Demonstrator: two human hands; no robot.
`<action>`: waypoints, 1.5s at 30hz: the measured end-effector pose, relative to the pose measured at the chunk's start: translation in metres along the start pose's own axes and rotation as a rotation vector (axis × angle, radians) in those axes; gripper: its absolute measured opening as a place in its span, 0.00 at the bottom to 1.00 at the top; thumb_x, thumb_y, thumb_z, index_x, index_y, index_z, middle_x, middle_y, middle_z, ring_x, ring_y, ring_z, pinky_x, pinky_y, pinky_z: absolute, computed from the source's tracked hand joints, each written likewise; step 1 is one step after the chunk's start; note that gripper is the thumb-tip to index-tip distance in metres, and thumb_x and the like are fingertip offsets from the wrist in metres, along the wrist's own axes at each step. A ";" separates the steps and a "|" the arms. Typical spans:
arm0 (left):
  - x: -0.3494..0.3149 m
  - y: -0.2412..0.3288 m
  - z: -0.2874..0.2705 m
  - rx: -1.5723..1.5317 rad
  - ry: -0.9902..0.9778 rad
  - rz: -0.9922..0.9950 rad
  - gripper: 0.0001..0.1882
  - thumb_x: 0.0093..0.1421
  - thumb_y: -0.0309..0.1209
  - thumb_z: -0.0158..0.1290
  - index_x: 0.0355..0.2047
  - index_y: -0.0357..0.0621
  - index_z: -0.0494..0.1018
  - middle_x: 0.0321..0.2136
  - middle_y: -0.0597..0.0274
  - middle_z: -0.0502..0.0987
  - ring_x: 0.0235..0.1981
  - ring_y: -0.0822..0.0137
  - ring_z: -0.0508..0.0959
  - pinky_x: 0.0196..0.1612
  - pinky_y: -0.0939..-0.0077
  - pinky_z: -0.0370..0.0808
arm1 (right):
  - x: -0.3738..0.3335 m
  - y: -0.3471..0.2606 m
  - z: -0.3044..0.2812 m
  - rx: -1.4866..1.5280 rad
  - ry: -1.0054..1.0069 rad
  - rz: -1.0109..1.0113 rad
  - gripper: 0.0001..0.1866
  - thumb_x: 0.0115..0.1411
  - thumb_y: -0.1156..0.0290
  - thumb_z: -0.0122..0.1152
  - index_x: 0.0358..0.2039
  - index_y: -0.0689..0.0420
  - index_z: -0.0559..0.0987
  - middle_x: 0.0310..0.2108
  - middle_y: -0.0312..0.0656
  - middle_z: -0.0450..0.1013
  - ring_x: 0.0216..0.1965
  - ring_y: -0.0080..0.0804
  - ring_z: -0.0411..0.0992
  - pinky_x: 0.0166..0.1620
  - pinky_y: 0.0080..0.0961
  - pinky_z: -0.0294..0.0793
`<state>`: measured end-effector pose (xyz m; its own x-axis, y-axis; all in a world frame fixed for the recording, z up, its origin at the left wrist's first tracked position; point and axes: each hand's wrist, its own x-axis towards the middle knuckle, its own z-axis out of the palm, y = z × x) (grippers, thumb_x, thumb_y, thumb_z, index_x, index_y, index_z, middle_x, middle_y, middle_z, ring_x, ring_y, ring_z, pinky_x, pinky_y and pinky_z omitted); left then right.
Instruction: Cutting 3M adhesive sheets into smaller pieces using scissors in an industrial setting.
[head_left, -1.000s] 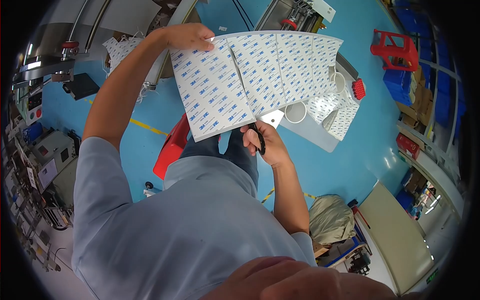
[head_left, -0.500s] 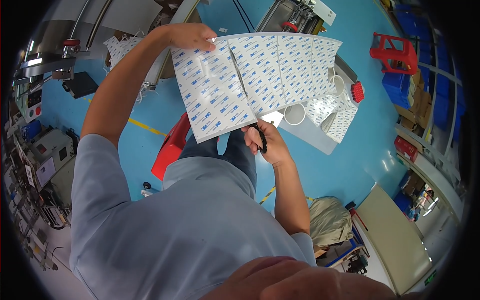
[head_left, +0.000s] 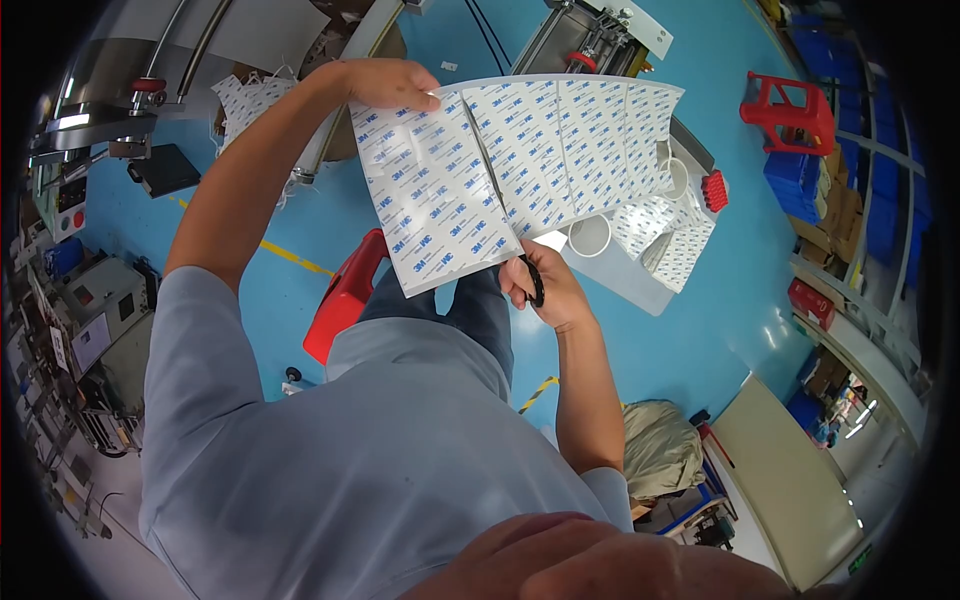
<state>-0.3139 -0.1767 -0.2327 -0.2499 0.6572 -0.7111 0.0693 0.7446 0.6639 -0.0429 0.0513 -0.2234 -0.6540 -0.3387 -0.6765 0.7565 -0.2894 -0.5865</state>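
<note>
A long white sheet with a repeated blue print [head_left: 590, 140] stretches from my left hand away to the right. A slit runs across it, and the panel left of the slit [head_left: 430, 205] tilts slightly. My left hand [head_left: 393, 84] pinches the far left edge of that panel, thumb on the printed face. At the panel's near right corner, my right hand [head_left: 558, 290] grips scissors by their black handle [head_left: 537, 283]. The blades are mostly hidden by the sheet, at the near end of the slit. Fainter crosswise lines divide the rest of the sheet.
Two white rolls or tubes [head_left: 589, 236] and more printed sheet [head_left: 680, 245] rest on a grey surface [head_left: 635, 293] at the right. A red stool [head_left: 345, 305] is near my legs, another [head_left: 790, 112] farther right. Machinery [head_left: 575, 45] stands beyond the sheet.
Both hands and the left panel have shifted slightly right and nearer to me. The scissors moved along with my right hand; both grips stay the same.
</note>
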 end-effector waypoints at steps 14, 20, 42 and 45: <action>-0.004 0.007 -0.003 0.046 0.006 -0.020 0.19 0.63 0.39 0.45 0.46 0.39 0.71 0.39 0.55 0.78 0.33 0.69 0.79 0.37 0.74 0.74 | 0.001 -0.001 -0.004 0.021 -0.028 -0.036 0.26 0.54 0.51 0.62 0.38 0.64 0.73 0.19 0.35 0.68 0.16 0.17 0.62 0.19 0.12 0.61; -0.003 0.001 -0.004 0.043 -0.011 -0.008 0.18 0.63 0.39 0.45 0.47 0.39 0.71 0.39 0.55 0.77 0.34 0.69 0.79 0.38 0.74 0.73 | 0.000 -0.007 -0.001 -0.011 0.008 -0.011 0.18 0.56 0.58 0.61 0.34 0.62 0.74 0.19 0.34 0.68 0.16 0.15 0.62 0.19 0.12 0.60; -0.011 0.009 -0.007 0.114 -0.017 0.021 0.18 0.62 0.39 0.46 0.42 0.37 0.72 0.34 0.57 0.78 0.33 0.70 0.77 0.38 0.73 0.72 | 0.007 -0.018 0.000 -0.066 -0.017 -0.022 0.16 0.56 0.57 0.60 0.30 0.60 0.73 0.19 0.33 0.69 0.16 0.14 0.62 0.20 0.12 0.61; -0.012 0.012 -0.008 0.146 -0.006 0.015 0.17 0.61 0.39 0.46 0.41 0.37 0.72 0.34 0.57 0.78 0.33 0.70 0.77 0.38 0.73 0.72 | 0.004 -0.023 0.002 -0.074 0.000 0.004 0.16 0.56 0.58 0.60 0.28 0.59 0.73 0.18 0.33 0.69 0.16 0.14 0.62 0.19 0.12 0.61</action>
<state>-0.3177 -0.1761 -0.2143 -0.2417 0.6685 -0.7034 0.2128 0.7437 0.6337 -0.0630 0.0548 -0.2116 -0.6508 -0.3397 -0.6790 0.7570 -0.2213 -0.6148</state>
